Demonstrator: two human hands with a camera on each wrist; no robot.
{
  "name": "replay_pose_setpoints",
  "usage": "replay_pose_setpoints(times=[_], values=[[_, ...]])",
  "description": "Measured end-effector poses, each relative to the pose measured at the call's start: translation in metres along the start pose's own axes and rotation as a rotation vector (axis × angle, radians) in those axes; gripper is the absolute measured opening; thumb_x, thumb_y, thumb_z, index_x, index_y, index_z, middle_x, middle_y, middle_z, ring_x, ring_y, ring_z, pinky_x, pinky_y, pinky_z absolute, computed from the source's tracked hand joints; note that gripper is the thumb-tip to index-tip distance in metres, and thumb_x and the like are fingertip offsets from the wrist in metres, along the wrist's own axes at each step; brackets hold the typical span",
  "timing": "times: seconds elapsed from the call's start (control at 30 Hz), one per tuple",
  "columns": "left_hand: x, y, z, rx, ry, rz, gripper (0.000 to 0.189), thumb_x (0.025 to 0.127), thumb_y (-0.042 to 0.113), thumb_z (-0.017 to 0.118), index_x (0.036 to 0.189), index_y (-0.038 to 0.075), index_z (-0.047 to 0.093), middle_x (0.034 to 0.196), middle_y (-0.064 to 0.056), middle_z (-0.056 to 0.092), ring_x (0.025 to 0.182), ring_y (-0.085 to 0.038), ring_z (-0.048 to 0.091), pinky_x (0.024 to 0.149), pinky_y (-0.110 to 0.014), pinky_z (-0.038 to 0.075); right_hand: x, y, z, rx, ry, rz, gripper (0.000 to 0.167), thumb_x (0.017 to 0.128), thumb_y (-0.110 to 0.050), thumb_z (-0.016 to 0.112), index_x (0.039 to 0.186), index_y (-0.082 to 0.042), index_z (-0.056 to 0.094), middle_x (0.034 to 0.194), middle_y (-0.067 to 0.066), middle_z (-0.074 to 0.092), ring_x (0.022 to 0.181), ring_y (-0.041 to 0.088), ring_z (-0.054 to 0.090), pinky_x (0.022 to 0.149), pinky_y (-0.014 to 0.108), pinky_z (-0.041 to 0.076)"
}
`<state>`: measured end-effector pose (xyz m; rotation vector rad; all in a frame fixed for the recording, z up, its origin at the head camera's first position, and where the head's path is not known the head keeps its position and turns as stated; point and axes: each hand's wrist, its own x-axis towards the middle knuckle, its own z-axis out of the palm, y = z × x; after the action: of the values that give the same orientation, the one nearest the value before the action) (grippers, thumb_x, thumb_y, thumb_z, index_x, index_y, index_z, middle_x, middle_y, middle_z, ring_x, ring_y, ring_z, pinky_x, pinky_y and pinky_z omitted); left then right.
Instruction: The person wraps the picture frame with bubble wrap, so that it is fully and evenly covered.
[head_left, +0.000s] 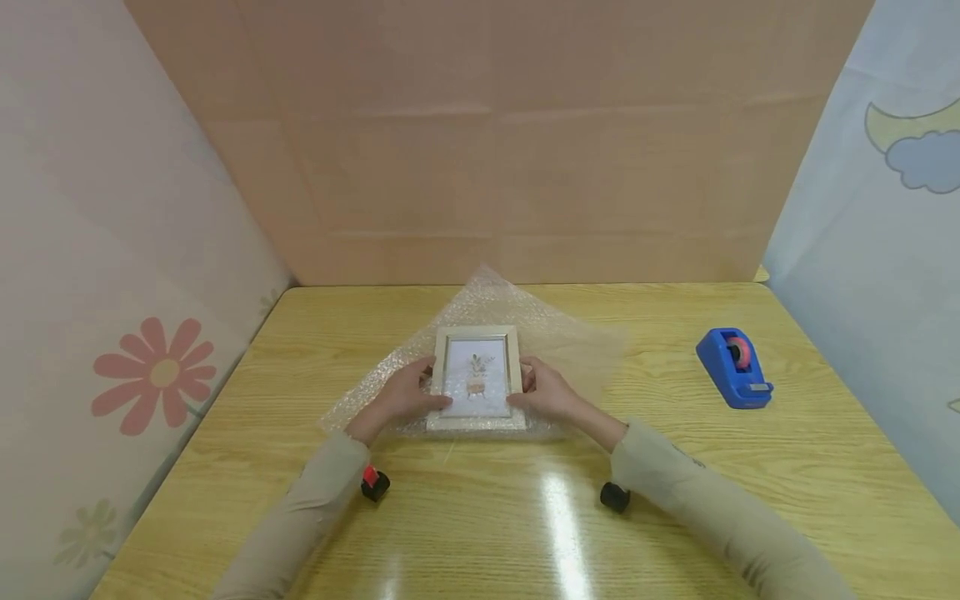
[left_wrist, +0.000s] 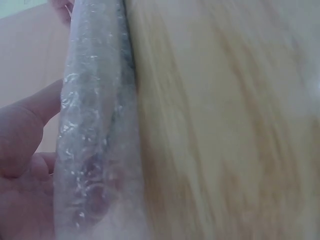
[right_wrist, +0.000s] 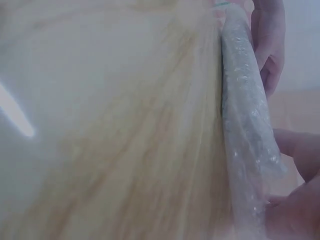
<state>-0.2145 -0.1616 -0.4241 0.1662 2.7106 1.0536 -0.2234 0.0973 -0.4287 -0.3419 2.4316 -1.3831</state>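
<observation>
On table [head_left: 465, 533], with left grip [head_left: 405, 393] and right grip [head_left: 551, 393] clamped on picture frame [head_left: 477, 377], draw bubble wrap [head_left: 491, 302] snug at six o'clock.

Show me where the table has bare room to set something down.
Bare wooden tabletop shows left of the bubble wrap, between the wrap and the blue tape dispenser, and between the sleeves, nearer the person. Crowded: mid-table, where the left hand and right hand grip the picture frame.
</observation>
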Motion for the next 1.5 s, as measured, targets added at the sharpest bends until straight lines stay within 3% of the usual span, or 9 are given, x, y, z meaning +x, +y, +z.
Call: replay_pose_setpoints(times=[0.17, 0.43, 0.6, 0.73, 0.87, 0.97, 1.27, 1.5], values=[[-0.008, 0.005, 0.001, 0.005, -0.013, 0.01, 0.086, 0.07, 0.027, 0.078, 0.138, 0.0, 0.033, 0.12, -0.014, 0.055, 0.108, -0.028, 0.051, 0.093, -0.043, 0.041, -0.012, -0.004, 0.0, 0.014, -0.021, 0.04, 0.084, 0.074, -0.008, 0.073, 0.14, 0.003, 0.021, 0.083, 0.01, 0.053, 0.07, 0.018, 0.051, 0.06, 0.027, 0.047], [-0.012, 0.008, 0.004, 0.028, -0.018, 0.015, 0.087, 0.07, 0.029, 0.078, 0.138, -0.001, 0.033, 0.122, -0.015, 0.054, 0.11, -0.029, 0.051, 0.094, -0.043, 0.04, -0.019, -0.003, -0.004, 0.005, -0.055, 0.013, 0.082, 0.075, -0.01, 0.073, 0.139, 0.004, 0.022, 0.083, 0.009, 0.052, 0.069, 0.017, 0.05, 0.061, 0.027, 0.046], [-0.01, 0.006, 0.006, 0.023, -0.029, 0.024, 0.085, 0.071, 0.031, 0.077, 0.138, 0.001, 0.034, 0.124, -0.015, 0.053, 0.112, -0.029, 0.05, 0.095, -0.043, 0.04, -0.011, -0.007, -0.023, -0.056, -0.165, 0.035, 0.082, 0.076, -0.012, 0.072, 0.139, 0.007, 0.022, 0.088, 0.011, 0.055, 0.07, 0.017, 0.055, 0.059, 0.028, 0.049], [-0.009, 0.005, 0.007, 0.016, -0.025, 0.018, 0.086, 0.07, 0.031, 0.078, 0.138, 0.002, 0.035, 0.124, -0.015, 0.053, 0.112, -0.03, 0.049, 0.095, -0.044, 0.04, 0.004, -0.014, -0.046, -0.143, -0.192, 0.023, 0.077, 0.079, -0.02, 0.07, 0.137, 0.007, 0.027, 0.104, 0.019, 0.054, 0.09, 0.027, 0.058, 0.07, 0.033, 0.051], [-0.009, 0.004, 0.007, 0.019, -0.02, 0.015, 0.086, 0.069, 0.03, 0.079, 0.137, 0.003, 0.036, 0.122, -0.013, 0.054, 0.11, -0.029, 0.051, 0.093, -0.043, 0.041, 0.025, -0.013, -0.064, -0.16, -0.187, 0.0, 0.072, 0.085, -0.026, 0.063, 0.138, 0.006, 0.026, 0.124, 0.026, 0.043, 0.113, 0.037, 0.045, 0.088, 0.042, 0.045], [-0.009, 0.004, 0.006, 0.006, -0.012, 0.022, 0.084, 0.067, 0.028, 0.079, 0.136, 0.003, 0.038, 0.119, -0.012, 0.056, 0.107, -0.028, 0.052, 0.092, -0.044, 0.042, 0.043, -0.008, -0.073, -0.144, -0.16, -0.017, 0.069, 0.087, -0.027, 0.059, 0.139, 0.004, 0.026, 0.133, 0.026, 0.037, 0.122, 0.038, 0.036, 0.097, 0.048, 0.036], [-0.011, 0.006, 0.008, -0.015, -0.007, 0.012, 0.083, 0.067, 0.025, 0.08, 0.136, 0.006, 0.038, 0.116, -0.01, 0.057, 0.103, -0.026, 0.053, 0.089, -0.041, 0.044, 0.074, 0.008, -0.081, -0.165, -0.003, -0.04, 0.068, 0.089, -0.025, 0.057, 0.14, 0.005, 0.023, 0.143, 0.025, 0.024, 0.131, 0.04, 0.021, 0.104, 0.053, 0.023], [-0.01, 0.005, 0.008, -0.012, -0.003, 0.009, 0.084, 0.067, 0.025, 0.08, 0.137, 0.006, 0.037, 0.115, -0.008, 0.057, 0.102, -0.024, 0.053, 0.088, -0.04, 0.045, 0.092, 0.021, -0.079, -0.241, 0.035, -0.076, 0.075, 0.084, -0.024, 0.064, 0.138, 0.008, 0.024, 0.142, 0.027, 0.026, 0.13, 0.041, 0.023, 0.106, 0.051, 0.02]])
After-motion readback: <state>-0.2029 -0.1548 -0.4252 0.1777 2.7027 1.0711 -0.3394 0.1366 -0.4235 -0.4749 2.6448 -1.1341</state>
